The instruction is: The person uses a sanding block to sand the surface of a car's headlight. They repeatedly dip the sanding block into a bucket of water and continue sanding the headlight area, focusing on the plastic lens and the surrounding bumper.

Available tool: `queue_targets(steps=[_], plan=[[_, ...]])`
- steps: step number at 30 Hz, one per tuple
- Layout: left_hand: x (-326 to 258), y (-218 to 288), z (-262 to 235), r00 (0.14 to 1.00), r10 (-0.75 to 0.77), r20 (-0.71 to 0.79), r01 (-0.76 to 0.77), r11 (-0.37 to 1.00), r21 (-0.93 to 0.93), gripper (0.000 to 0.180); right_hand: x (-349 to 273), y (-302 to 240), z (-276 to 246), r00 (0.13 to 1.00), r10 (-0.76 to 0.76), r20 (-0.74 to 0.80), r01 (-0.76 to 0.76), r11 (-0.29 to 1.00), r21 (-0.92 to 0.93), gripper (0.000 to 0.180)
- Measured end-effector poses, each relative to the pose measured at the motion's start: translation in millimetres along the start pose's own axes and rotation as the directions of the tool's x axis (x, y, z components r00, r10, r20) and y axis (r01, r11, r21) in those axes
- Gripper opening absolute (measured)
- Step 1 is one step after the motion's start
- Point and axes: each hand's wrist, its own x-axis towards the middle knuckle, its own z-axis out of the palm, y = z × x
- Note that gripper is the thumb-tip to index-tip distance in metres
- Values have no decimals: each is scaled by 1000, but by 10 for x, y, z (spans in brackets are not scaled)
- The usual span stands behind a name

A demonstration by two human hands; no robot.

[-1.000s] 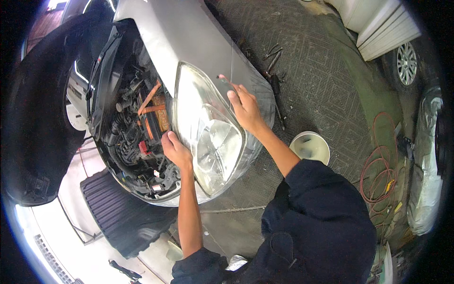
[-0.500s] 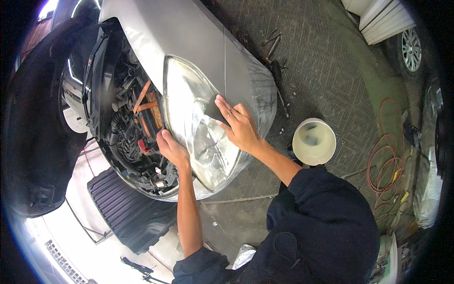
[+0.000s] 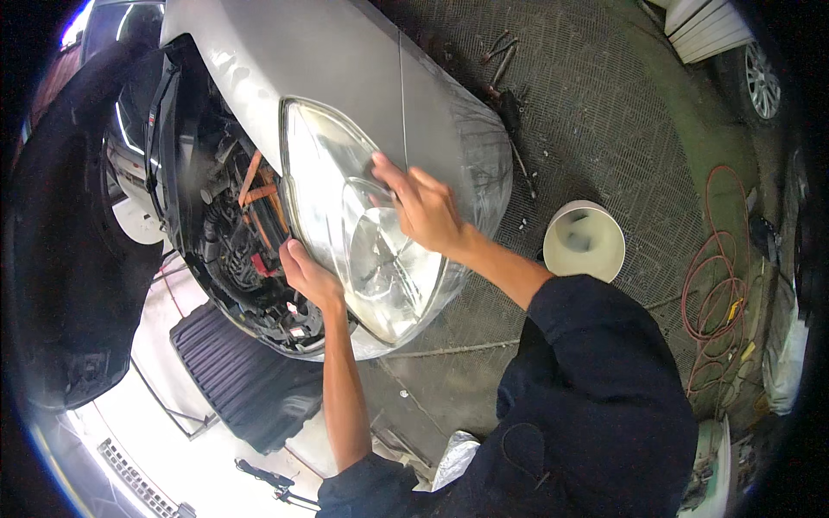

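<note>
- My right hand [image 3: 427, 211] is over the side of the headlight [image 3: 376, 259], half open, fingers stretched forward and blurred; I cannot tell whether a thin piece lies beneath them.
- My left hand [image 3: 311, 278] is at the headlight's inner edge, partly curled with the thumb uppermost; its other fingers are mostly hidden, so I cannot tell whether it grips anything.
- The clear headlight sits in the front corner of the silver car [image 3: 337, 52], between my hands.
- Beyond my right forearm, a round, pale bucket [image 3: 610, 252] stands on the floor [image 3: 587, 104]. Inside, I see dark, blurry patches [image 3: 577, 235], but cannot tell what they are.
- Left of the headlight, the open engine bay is packed with dark parts, orange straps [image 3: 259, 195] and a small red piece [image 3: 262, 265].
</note>
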Motion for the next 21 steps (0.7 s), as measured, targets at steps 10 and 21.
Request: queue_targets(steps=[10, 21], plan=[[8, 84, -40, 1000, 15, 3, -15, 999, 48, 40, 202, -28, -316, 918, 337, 210, -372, 915, 155, 38], [-2, 15, -20, 1000, 20, -1, -20, 999, -34, 41, 18, -5, -113, 999, 31, 26, -36, 981, 193, 64]])
